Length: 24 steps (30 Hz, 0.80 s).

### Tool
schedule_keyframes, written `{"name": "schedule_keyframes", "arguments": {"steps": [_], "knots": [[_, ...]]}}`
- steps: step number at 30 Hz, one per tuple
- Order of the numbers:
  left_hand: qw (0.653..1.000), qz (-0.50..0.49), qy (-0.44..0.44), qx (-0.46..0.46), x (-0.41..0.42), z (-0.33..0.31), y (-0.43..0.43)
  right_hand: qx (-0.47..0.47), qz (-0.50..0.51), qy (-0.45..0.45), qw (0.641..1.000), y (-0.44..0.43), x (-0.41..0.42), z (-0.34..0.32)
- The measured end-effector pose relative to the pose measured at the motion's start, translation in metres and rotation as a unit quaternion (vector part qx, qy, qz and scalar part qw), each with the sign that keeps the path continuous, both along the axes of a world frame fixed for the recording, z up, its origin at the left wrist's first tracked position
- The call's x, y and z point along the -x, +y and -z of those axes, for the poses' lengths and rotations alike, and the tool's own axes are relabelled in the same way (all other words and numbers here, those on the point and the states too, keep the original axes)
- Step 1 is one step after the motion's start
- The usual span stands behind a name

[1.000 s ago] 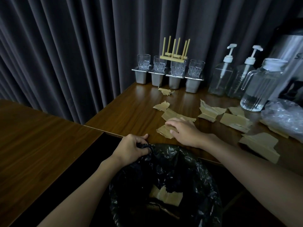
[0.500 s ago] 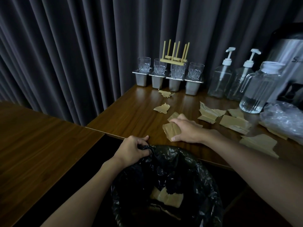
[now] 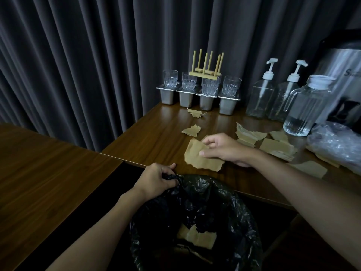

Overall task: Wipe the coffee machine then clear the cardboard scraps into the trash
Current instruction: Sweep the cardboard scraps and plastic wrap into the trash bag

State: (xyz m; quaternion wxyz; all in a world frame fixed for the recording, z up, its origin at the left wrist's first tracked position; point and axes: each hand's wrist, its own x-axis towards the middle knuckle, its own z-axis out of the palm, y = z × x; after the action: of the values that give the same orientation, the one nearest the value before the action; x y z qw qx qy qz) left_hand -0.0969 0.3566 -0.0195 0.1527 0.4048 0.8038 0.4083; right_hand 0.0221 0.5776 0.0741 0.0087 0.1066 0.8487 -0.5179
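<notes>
The largest scrap (image 3: 197, 156) is just left of frame centre, over the front part of the table (image 3: 152, 139). The right hand (image 3: 228, 150) holds it: the thumb lies on its face and the fingers (image 3: 210, 140) curl over its upper edge, clamped on the cardboard. I cannot tell whether its lower edge rests on the wood.

Below and left of it, at the table's front edge, the left hand (image 3: 156, 180) has its fingers bunched tight round a gathered bit of the bag (image 3: 230, 198), the black liner of the bin in the lower centre. Pieces of cardboard (image 3: 197, 236) lie at the bottom of the bag.

More scraps lie on the table. Two small scraps (image 3: 192, 130) are above the held one, toward the back. A cluster (image 3: 249, 134) is just right of the right hand, and a flat piece (image 3: 312, 169) lies beyond the forearm.

The coffee machine (image 3: 343, 75) stands at the upper right, its steel body cut by the frame edge. In front of it is a ribbed pitcher (image 3: 306, 108) with a little water, with two pump bottles (image 3: 259, 98) to its left. Crumpled plastic (image 3: 336, 143) lies at the right edge below the pitcher.

Along the back stand four steel tubs (image 3: 168, 95), each bearing a glass (image 3: 170, 78). A wooden rack (image 3: 205, 64) rests legs-up on the middle glasses. A dark curtain (image 3: 78, 65) fills the background. A second table (image 3: 39, 163) fills the lower left, apart from the first across a dark gap.
</notes>
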Motion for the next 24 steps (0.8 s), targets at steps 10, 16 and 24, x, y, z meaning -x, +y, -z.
{"name": "schedule_keyframes", "arguments": {"steps": [10,16,24], "knots": [[1.000,-0.006,-0.002,-0.009,-0.003,-0.001,0.000,-0.066,-0.004,0.009,0.998,0.011,-0.005,0.021],[1.000,-0.007,0.000,-0.006,-0.004,-0.003,0.000,-0.274,0.089,-0.046,0.956,0.035,0.000,0.041],[1.000,-0.005,0.000,-0.002,-0.003,-0.003,0.000,-0.393,0.073,-0.055,0.915,0.032,-0.001,0.048]]}}
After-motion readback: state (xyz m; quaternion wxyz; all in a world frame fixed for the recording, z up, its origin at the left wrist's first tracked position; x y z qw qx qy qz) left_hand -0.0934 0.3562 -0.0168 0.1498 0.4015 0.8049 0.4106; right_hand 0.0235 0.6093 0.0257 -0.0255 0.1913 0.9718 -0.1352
